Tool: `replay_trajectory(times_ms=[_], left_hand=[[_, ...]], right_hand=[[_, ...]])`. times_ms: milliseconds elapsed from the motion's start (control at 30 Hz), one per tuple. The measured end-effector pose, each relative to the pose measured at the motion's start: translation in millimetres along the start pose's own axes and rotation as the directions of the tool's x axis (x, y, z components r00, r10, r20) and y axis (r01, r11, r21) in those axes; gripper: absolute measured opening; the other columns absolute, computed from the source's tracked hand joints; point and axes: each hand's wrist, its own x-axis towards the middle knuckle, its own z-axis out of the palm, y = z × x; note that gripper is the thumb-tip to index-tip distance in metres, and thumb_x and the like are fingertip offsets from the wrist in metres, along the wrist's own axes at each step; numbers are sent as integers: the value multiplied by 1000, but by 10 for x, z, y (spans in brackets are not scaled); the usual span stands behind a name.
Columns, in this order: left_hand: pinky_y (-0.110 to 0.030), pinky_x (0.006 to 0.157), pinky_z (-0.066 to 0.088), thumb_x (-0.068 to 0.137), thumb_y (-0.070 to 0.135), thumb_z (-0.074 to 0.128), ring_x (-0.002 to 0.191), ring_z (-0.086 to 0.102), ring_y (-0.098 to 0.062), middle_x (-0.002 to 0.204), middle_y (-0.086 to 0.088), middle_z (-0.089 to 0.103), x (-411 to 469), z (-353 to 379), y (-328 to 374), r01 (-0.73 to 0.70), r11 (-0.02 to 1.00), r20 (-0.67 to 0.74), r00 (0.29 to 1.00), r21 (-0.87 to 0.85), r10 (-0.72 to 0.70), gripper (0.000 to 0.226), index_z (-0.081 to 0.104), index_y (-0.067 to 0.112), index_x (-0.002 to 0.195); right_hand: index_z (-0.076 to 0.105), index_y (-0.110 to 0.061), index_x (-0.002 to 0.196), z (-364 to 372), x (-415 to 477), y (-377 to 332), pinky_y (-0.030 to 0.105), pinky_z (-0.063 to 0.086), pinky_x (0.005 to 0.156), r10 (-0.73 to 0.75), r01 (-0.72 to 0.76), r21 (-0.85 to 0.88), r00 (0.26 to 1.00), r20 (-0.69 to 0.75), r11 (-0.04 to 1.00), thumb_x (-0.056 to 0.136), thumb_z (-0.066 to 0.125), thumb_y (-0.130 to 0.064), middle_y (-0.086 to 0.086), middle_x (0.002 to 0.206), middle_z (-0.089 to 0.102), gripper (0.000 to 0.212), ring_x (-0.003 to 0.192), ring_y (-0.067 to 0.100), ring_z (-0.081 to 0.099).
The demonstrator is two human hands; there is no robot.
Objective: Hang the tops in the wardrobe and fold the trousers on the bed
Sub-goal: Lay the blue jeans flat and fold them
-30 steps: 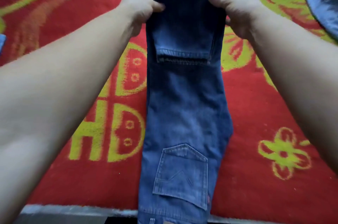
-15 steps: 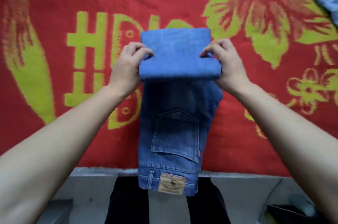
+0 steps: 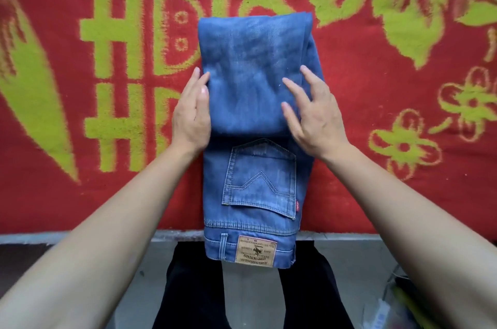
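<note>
Head view: the folded jeans [image 3: 255,81] lie on the bed [image 3: 107,189], with the waistband hanging over its near edge. The left hand [image 3: 191,116] presses flat against the fold's left side, fingers [image 3: 194,82] straight. The right hand [image 3: 316,119] rests on the fold's right side, fingers spread, gripping nothing.

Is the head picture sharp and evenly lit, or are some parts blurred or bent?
Head view: light soft and even, no glare; jeans, left hand and right hand fairly sharp; bottom right corner blurred; wide lens swells the forearms toward the lower edge.
</note>
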Motion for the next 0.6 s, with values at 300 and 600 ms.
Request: replay_trajectory(times_ms=[300, 600], left_hand=[[-45, 123, 9, 102, 36, 25, 153, 8, -17, 165, -4, 10, -127, 360, -149, 56, 978, 127, 989, 199, -83, 62, 8, 15, 158], [-49, 122, 7, 101, 40, 22, 153, 2, -22, 166, -2, 9, -191, 447, -117, -63, 930, 230, 973, 362, -24, 65, 7, 13, 158]], right_hand=[[46, -15, 141, 121, 68, -277, 36, 42, 101, 567, -591, 381, 802, 188, 711, 94, 58, -48, 3, 129, 57, 59, 115, 22, 56], [48, -20, 76, 76, 130, -132, 33, 40, 66, 625, -642, 347, 761, 176, 684, 96, 55, -51, -5, 75, 58, 38, 73, 16, 56]])
